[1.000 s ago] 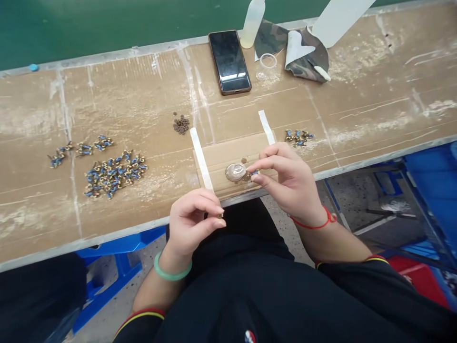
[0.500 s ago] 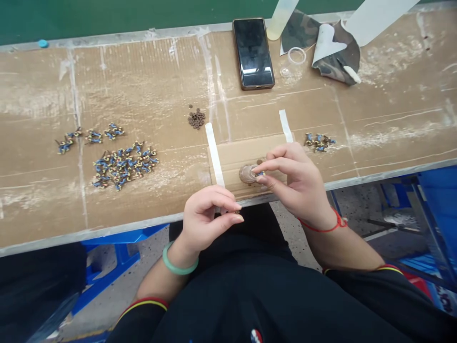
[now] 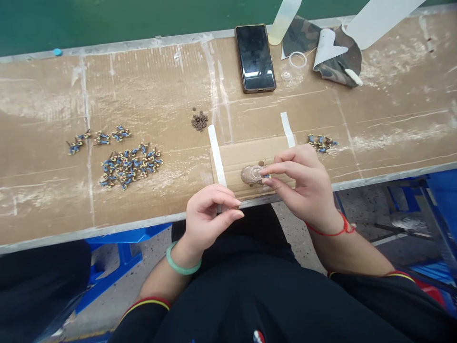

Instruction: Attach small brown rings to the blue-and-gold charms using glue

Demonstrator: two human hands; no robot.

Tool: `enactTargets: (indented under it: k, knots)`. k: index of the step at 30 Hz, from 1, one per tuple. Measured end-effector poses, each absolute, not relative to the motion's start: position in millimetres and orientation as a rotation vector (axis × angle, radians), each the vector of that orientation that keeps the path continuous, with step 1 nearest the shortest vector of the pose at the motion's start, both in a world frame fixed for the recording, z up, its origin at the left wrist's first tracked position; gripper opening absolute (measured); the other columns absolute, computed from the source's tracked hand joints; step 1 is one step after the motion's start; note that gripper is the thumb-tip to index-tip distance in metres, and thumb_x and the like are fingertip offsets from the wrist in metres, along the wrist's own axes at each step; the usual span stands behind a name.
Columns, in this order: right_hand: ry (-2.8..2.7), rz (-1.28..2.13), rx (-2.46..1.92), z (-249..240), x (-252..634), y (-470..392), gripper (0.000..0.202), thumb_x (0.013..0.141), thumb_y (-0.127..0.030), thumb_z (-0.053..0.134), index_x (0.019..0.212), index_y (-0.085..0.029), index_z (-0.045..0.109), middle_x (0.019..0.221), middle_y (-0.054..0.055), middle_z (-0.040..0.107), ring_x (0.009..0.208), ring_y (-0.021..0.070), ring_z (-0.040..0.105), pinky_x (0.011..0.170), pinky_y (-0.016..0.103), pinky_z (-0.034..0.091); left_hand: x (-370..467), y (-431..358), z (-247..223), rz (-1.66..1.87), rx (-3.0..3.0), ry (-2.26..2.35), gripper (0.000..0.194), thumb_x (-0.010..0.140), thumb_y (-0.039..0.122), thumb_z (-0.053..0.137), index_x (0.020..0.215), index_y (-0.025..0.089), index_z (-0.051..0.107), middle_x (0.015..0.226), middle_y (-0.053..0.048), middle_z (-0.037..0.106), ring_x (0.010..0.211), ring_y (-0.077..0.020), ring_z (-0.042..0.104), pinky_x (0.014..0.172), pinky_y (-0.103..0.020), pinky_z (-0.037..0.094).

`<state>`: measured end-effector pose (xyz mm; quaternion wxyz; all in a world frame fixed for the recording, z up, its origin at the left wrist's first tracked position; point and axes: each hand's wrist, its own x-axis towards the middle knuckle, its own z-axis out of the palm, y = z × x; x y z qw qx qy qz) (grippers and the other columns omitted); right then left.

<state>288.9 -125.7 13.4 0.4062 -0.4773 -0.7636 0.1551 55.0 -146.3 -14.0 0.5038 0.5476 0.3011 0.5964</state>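
Observation:
My right hand [image 3: 303, 183] pinches a small blue figurine [image 3: 266, 176] at the right side of a small clear round dish [image 3: 251, 175]. The dish sits on a cardboard pad [image 3: 235, 155]; a brown disc [image 3: 261, 163] lies just behind it. Near the table's front edge, my left hand [image 3: 210, 214] has thumb and forefinger nearly together around something tiny and brown, too small to name. A pile of blue and yellow figurines [image 3: 130, 165] lies to the left, and a smaller group [image 3: 322, 143] to the right.
Brown discs [image 3: 199, 121] are heaped behind the pad. White tape strips [image 3: 217, 155] cross its sides. A phone [image 3: 255, 58], a bottle [image 3: 283, 21], a clear ring [image 3: 297, 59] and camouflage material [image 3: 339, 57] lie at the back. A person's dark-clothed leg shows at lower left.
The view has shifted slightly, so table items appear lower and further right. My right hand has drawn a little away from my left, still pinching the figurine by the dish.

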Motion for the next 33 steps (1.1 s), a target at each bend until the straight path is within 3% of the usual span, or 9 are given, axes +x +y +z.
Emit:
enactTargets:
  k: [3, 7, 13, 21, 33]
  knots:
    - [-1.726, 0.548, -1.213, 17.9, 280.6, -130.2, 0.004, 0.101, -0.032, 0.082, 0.099, -0.031, 0.085, 0.091, 0.003, 0.072, 0.089, 0.023, 0.068, 0.084, 0.043, 0.056, 59.9, -147.3, -10.9, 1.491, 1.322, 0.795, 0.015, 0.093, 0.032, 0.095, 0.092, 0.022, 0.084, 0.082, -0.002, 0.078, 0.072, -0.0136, 0.072, 0.065, -0.024, 0.058]
    - [-1.215, 1.001, -1.053, 29.1, 260.2, -140.8, 0.02, 0.099, -0.051, 0.086, 0.093, -0.032, 0.083, 0.092, 0.003, 0.073, 0.086, 0.0207, 0.072, 0.077, 0.038, 0.062, 73.2, -145.1, 1.6, 1.537, 1.389, 0.812, 0.015, 0.092, 0.028, 0.096, 0.094, 0.022, 0.083, 0.083, 0.0, 0.079, 0.069, -0.0115, 0.07, 0.064, -0.022, 0.057]
    - [-0.77, 1.418, -0.889, 39.1, 236.3, -158.4, 0.019, 0.096, -0.056, 0.088, 0.093, -0.038, 0.084, 0.102, -0.003, 0.084, 0.099, 0.0183, 0.08, 0.09, 0.035, 0.071, 92.5, -144.4, 16.5, 1.611, 1.484, 0.785, 0.012, 0.097, 0.029, 0.091, 0.096, 0.022, 0.081, 0.085, 0.001, 0.08, 0.07, -0.0105, 0.069, 0.064, -0.022, 0.057]
    - [-0.799, 1.436, -0.908, 44.3, 237.6, -166.4, 0.025, 0.092, -0.058, 0.092, 0.091, -0.034, 0.083, 0.104, -0.001, 0.089, 0.096, 0.0195, 0.083, 0.086, 0.036, 0.072, 99.0, -150.2, 21.6, 1.711, 1.604, 0.828, 0.011, 0.101, 0.031, 0.088, 0.099, 0.022, 0.081, 0.087, 0.0, 0.082, 0.072, -0.0118, 0.074, 0.064, -0.023, 0.058]
    - [-0.917, 1.332, -0.843, 43.6, 238.2, -170.7, 0.017, 0.093, -0.048, 0.093, 0.094, -0.033, 0.085, 0.103, 0.001, 0.09, 0.097, 0.0207, 0.086, 0.087, 0.036, 0.073, 97.3, -154.2, 26.8, 1.723, 1.713, 0.841, 0.01, 0.103, 0.03, 0.085, 0.099, 0.022, 0.08, 0.089, 0.001, 0.082, 0.074, -0.0121, 0.077, 0.066, -0.024, 0.062]
